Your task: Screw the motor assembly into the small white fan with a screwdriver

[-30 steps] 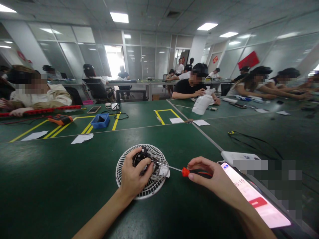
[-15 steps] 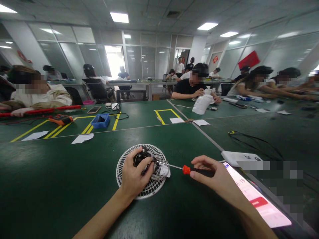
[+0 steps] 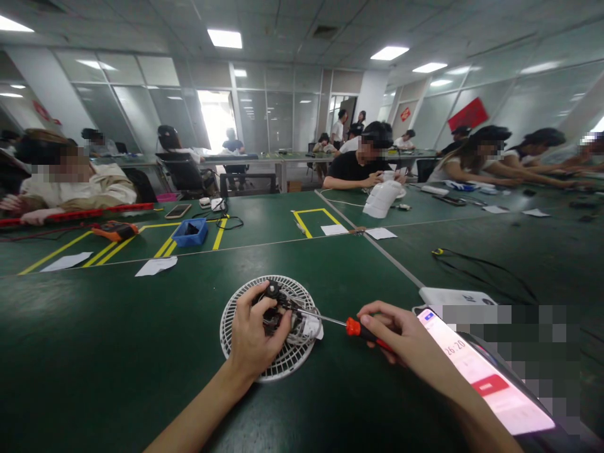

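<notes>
A round white fan grille [image 3: 231,352] lies on the green tabletop in front of me. Over it sits a black motor assembly [image 3: 272,290] with wires and a white label beside it. My left hand [image 3: 257,330] is closed round this assembly, thumb and fingers on its near side. A screwdriver [image 3: 353,326] with a red and black handle lies level, its metal shaft reaching left to the assembly. My right hand [image 3: 394,330] grips the handle. The exact spot where the screwdriver's tip meets the assembly is too small to make out.
A lit phone [image 3: 491,377] and a white device [image 3: 455,296] lie at my right, near a black cable [image 3: 476,264]. Further off are a blue bin [image 3: 190,233], an orange tool [image 3: 114,231] and paper slips [image 3: 156,265]. Several people sit round the tables; one handles a white part [image 3: 381,199].
My right hand's fingers have closed round the screwdriver handle, where they were more spread before. My left fingers have shifted slightly on the motor assembly.
</notes>
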A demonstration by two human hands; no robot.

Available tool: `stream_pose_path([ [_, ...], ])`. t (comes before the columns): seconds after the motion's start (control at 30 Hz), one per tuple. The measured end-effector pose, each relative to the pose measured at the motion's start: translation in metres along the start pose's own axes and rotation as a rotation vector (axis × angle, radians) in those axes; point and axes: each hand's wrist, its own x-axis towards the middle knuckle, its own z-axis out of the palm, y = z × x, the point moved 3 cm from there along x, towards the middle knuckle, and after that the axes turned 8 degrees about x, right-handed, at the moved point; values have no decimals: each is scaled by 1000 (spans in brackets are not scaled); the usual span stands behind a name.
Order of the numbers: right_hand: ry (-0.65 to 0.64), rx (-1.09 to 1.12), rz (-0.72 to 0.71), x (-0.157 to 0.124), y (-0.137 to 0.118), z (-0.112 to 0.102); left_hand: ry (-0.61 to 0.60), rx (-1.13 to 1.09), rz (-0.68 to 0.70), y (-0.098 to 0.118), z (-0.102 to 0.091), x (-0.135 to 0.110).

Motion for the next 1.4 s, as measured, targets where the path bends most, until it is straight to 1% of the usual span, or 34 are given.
stream_pose_path([
  [0.17,152,16,-124,-2,-12,-6,-71,45,23,0,2,-1],
  [0.23,185,14,-132,-2,-12,-6,-95,57,34,0,2,-1],
  [0.3,160,34,-95,-1,-8,-4,-110,59,36,0,2,-1],
  [0.43,18,104,36,2,4,0,-115,54,41,-1,2,0],
  [0.5,-17,95,62,3,8,0,-124,40,44,-1,2,1],
  [0.7,21,5,-12,3,2,-3,-131,24,48,0,3,1],
  [0.9,107,50,-62,1,-8,-6,-132,36,32,1,2,2],
  [1.07,155,42,-129,0,-10,-10,-119,32,39,1,1,2],
  [1.23,92,17,-89,1,-6,-9,-117,37,34,0,1,1],
  [1.33,72,58,-68,1,-4,-7,-110,60,34,1,1,1],
  [1.4,26,123,10,0,-1,-4,-102,72,34,1,1,1],
])
